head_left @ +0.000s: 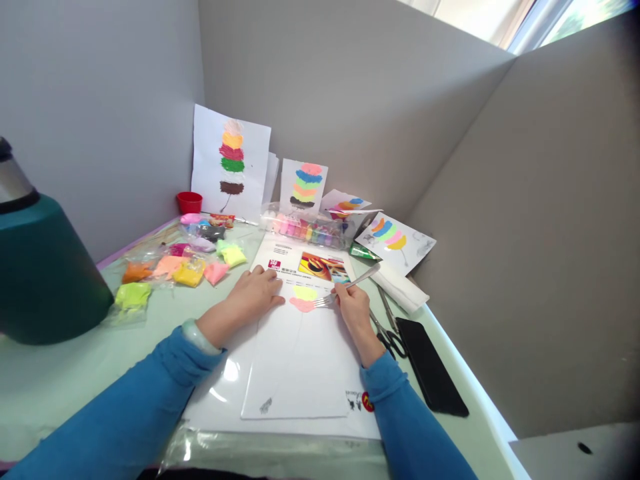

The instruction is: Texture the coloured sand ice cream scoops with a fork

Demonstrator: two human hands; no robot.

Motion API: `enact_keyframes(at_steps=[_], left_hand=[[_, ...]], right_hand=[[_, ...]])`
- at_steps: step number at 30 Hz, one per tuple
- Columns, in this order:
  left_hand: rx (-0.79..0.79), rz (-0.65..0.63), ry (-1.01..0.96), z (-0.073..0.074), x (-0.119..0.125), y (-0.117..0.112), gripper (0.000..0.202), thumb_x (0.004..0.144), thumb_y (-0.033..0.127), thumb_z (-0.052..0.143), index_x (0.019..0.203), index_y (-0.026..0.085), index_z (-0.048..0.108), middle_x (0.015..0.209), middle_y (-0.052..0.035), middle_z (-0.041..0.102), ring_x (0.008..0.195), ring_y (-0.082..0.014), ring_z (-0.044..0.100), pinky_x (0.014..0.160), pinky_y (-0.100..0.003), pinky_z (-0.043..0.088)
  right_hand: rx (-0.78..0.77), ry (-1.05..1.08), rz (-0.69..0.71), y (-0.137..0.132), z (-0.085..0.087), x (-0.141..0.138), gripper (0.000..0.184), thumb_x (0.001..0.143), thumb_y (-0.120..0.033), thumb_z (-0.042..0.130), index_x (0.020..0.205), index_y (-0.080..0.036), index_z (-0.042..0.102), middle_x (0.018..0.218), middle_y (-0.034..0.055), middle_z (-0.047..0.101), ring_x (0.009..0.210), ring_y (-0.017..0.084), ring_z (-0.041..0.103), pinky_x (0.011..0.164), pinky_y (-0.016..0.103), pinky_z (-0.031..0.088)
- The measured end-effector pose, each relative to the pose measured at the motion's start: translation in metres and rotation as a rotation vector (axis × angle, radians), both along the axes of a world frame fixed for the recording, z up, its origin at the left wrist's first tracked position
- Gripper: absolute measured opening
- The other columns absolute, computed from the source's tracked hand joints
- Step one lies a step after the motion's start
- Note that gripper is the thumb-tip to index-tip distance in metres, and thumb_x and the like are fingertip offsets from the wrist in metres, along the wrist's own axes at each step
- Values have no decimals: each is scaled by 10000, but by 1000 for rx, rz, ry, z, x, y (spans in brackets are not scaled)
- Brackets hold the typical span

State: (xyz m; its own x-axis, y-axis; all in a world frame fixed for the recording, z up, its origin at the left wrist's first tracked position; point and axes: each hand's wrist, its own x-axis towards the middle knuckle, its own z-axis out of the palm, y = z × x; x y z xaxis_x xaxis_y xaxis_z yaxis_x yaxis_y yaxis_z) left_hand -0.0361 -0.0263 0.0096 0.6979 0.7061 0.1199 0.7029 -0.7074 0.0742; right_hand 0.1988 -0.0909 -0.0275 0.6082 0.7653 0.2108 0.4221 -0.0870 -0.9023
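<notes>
My left hand (256, 288) lies flat with fingers spread on a white sheet of paper (300, 363), holding it down. My right hand (351, 301) is closed round a metal fork (350, 285), whose tines rest on a pink clay patch (302, 305). Just above the pink one sits a yellow-green clay patch (305, 293). The sheet lies on a printed paper pad (315, 263) and a clear plastic sleeve (225, 393). Both arms wear blue sleeves.
Bags of coloured clay (190, 270) lie at the left, a tray of clay colours (307, 230) behind the pad. Finished clay pictures (231, 160) lean on the grey wall. Scissors (390, 337) and a black phone (431, 365) lie at the right. A green jug (43, 267) stands far left, a red cup (190, 202) at the back.
</notes>
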Motion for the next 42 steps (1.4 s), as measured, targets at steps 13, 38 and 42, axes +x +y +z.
enact_keyframes(at_steps=[13,38,42], left_hand=[[18,-5,10,-1,-1,1,281,894,395,524,1047,200,655,1213,-125,600,1090,-313,491,813,-407,403],[7,-12,4,-1,-1,1,290,895,393,508,1043,191,654,1193,-125,599,1077,-304,478,811,-393,384],[18,-15,4,-1,-1,1,294,897,397,507,1050,192,651,1205,-125,599,1077,-308,482,814,-404,392]], right_hand=[[-6,-41,-21,-3,7,-4,349,741,-452,525,555,-183,647,526,30,617,552,183,561,588,292,389],[-10,-15,13,-1,4,-4,352,734,-463,556,557,-174,652,495,13,585,511,164,528,556,285,369],[18,14,-28,-2,5,-2,349,743,-465,542,591,-177,667,493,8,586,509,166,529,549,282,368]])
